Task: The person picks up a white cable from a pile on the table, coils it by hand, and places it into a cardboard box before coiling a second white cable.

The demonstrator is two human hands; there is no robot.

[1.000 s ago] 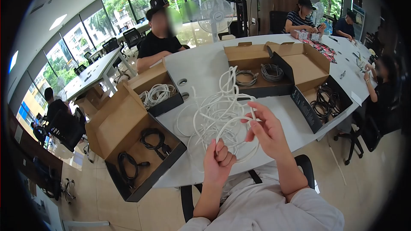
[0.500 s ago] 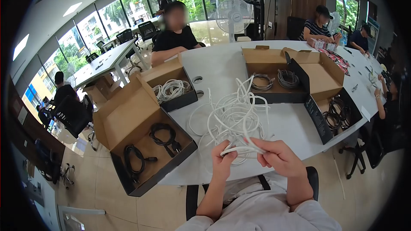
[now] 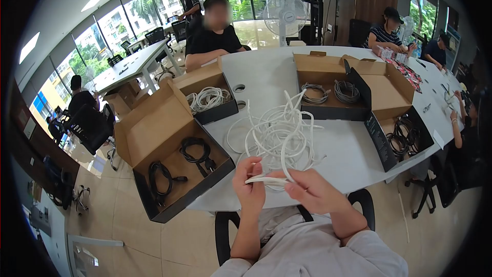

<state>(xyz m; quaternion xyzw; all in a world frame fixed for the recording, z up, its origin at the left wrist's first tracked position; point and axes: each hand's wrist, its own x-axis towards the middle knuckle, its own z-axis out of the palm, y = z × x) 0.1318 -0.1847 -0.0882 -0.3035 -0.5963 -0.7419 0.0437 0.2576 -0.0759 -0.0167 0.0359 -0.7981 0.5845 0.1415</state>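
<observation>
A loose tangle of white cable (image 3: 279, 128) lies heaped on the white table in front of me. Strands from it run down into both my hands, just above the table's near edge. My right hand (image 3: 319, 190) is closed around a few strands, pinching them between thumb and fingers. At the other end of this short bunch, my left hand (image 3: 249, 187) has its fingers curled about the looped cable, the palm turned inward. Part of the grip there is hidden.
To the left, an open box (image 3: 179, 174) holds black power cords; a box behind it holds coiled white cable (image 3: 209, 99). On the right, one box has grey coils (image 3: 346, 92), another black cables (image 3: 403, 136). A person (image 3: 212, 36) sits across the white table (image 3: 338, 149); others work farther right.
My hands have shifted slightly left, and the left fingers have lifted and loosened around the strands. The bunch between my hands is now thinner. The camera view has tilted a little.
</observation>
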